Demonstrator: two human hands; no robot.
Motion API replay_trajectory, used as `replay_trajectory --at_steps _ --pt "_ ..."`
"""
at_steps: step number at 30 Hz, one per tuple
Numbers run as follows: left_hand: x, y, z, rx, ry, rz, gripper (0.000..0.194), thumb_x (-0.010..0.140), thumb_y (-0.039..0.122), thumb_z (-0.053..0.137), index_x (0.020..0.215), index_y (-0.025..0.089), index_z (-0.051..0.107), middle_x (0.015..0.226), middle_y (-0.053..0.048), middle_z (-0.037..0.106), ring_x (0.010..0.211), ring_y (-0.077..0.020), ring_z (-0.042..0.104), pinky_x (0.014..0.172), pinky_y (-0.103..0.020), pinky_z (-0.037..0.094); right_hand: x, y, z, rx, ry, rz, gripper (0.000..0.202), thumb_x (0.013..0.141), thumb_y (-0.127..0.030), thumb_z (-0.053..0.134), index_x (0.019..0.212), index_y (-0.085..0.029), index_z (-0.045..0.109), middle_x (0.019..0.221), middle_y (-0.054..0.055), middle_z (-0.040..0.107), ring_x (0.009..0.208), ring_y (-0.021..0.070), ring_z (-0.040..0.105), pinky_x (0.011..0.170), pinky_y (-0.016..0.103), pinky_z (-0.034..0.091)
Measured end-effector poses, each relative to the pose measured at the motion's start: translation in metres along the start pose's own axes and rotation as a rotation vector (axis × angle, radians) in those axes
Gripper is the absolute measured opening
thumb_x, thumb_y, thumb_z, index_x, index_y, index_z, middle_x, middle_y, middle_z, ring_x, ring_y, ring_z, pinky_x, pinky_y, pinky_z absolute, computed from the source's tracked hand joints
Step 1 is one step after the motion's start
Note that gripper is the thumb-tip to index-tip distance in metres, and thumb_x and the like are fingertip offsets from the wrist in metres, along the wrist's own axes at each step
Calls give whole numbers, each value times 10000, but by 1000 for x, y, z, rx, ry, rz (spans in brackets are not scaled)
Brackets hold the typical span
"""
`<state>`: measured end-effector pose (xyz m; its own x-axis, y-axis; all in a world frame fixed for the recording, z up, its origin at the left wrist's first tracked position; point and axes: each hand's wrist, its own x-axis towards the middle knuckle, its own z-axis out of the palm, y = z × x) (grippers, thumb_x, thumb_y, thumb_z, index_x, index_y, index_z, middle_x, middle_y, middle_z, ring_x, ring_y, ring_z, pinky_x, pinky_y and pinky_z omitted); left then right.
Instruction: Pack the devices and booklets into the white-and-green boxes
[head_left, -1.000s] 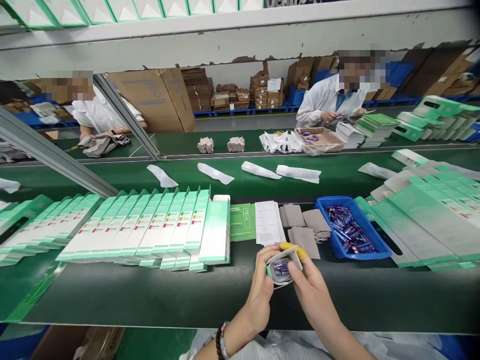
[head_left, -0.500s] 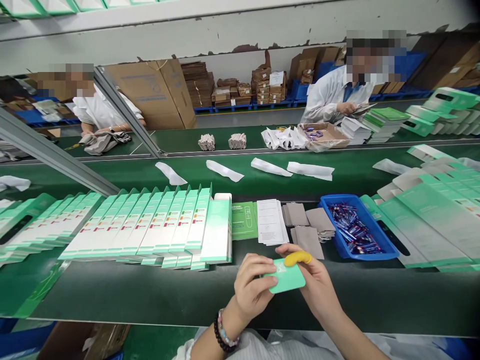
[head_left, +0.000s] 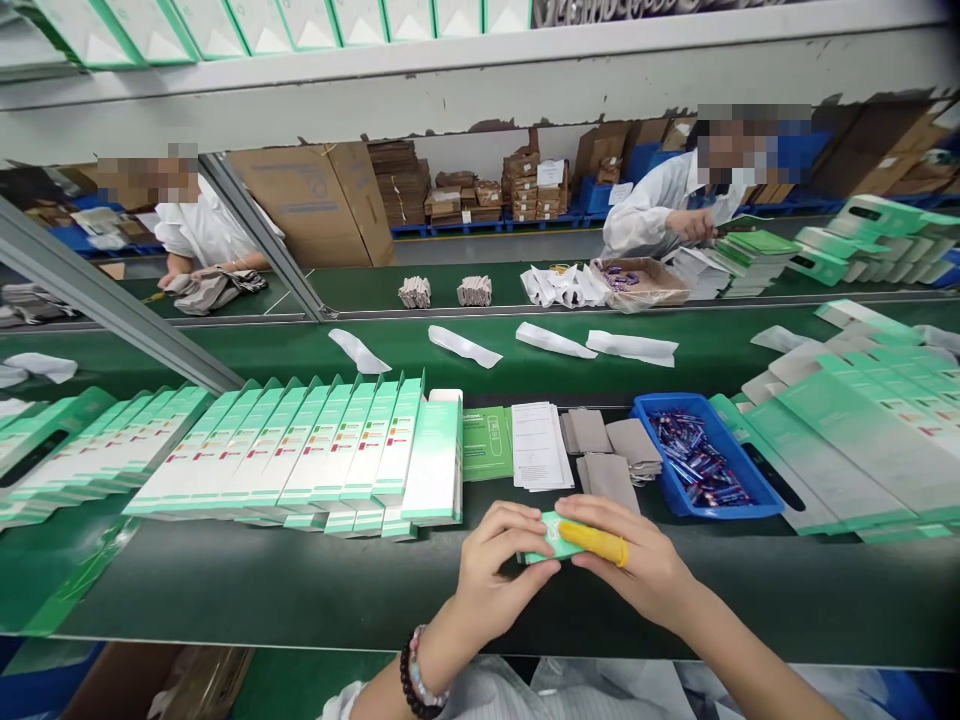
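Observation:
Between my two hands, over the near strip of the dark green bench, is a small green box or stack of cards (head_left: 551, 530); which of the two I cannot tell. My left hand (head_left: 499, 565) grips its left end, thumb below and fingers on top. My right hand (head_left: 626, 560) closes on its right end, a yellow finger cover on one finger lying across the top face. Just beyond the hands are grey folded pouches (head_left: 607, 480), a printed white leaflet stack (head_left: 540, 445) and a green booklet (head_left: 486, 442).
A blue bin (head_left: 750, 505) of small purple-blue batteries stands right of the pouches. Rows of white-green cartons (head_left: 300, 450) lean at left, more cartons (head_left: 825, 430) at right. White pouches (head_left: 465, 345) lie on the belt behind. Two people in white coats work across; a shelf (head_left: 450, 90) hangs overhead.
The green item has turned so its face tilts away and looks narrower. My right hand has come over its near side. The view has tipped up slightly.

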<state>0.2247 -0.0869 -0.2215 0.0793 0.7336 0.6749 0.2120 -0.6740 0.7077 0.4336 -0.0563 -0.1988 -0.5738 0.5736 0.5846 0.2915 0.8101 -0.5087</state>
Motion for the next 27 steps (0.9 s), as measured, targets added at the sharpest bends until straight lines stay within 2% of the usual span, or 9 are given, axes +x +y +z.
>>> replay_trajectory --at_steps 2,4,6,11,17,20,23,27 --pt "1 5 0 -63 17 -109 76 793 236 768 836 214 710 864 -52 684 915 -228 673 801 -382 590 2 -4 -2 -7 12 -4 466 911 -181 614 1360 -286 546 1168 80 709 1103 254 663 911 413 594" --pt "1 8 -1 -80 18 -151 73 804 257 759 832 212 709 877 -55 679 925 -227 672 811 -378 589 2 -7 -3 -26 15 -6 437 909 -171 615 1327 -291 578 1161 74 711 1096 253 663 907 417 594" --pt "1 7 -2 -38 -9 -85 70 821 243 742 868 214 698 909 -58 677 951 -227 666 824 -379 585 2 -9 -4 -47 6 4 422 912 -158 605 1312 -293 588 1181 75 699 1115 255 649 920 432 586" --pt "-1 -2 -7 170 -122 199 196 831 143 712 1007 201 648 986 -84 675 1011 -240 646 836 -412 584 0 -14 -4 -72 -21 7 400 921 -126 578 1293 -272 593 1220 89 672 1156 251 618 942 432 573" --pt "-4 -8 -7 302 -88 406 188 824 136 716 998 175 658 930 -88 711 984 -243 677 787 -398 602 -4 -16 -6 -114 -60 -25 407 922 -114 560 1307 -248 558 1267 104 645 1207 252 587 966 417 562" --pt "-8 -15 -4 272 -47 453 148 854 162 688 997 178 654 902 -76 727 972 -233 690 787 -400 609 -8 -15 -3 -188 -84 -72 352 913 -109 569 1251 -206 573 1275 134 636 1220 258 576 973 410 560" --pt "-12 -24 -2 232 -22 472 132 876 188 660 1008 187 647 908 -66 736 986 -222 693 824 -401 611 -11 -17 5 -247 -54 -105 288 913 -100 557 1179 -202 593 1257 142 639 1205 259 582 955 413 567" --pt "-20 -32 -7 254 -37 427 210 909 163 568 1111 183 624 1028 -93 735 1120 -234 652 990 -460 535 -1 -16 9 -257 -76 -67 255 925 -142 546 1171 -193 593 1206 152 647 1095 262 618 890 433 578"
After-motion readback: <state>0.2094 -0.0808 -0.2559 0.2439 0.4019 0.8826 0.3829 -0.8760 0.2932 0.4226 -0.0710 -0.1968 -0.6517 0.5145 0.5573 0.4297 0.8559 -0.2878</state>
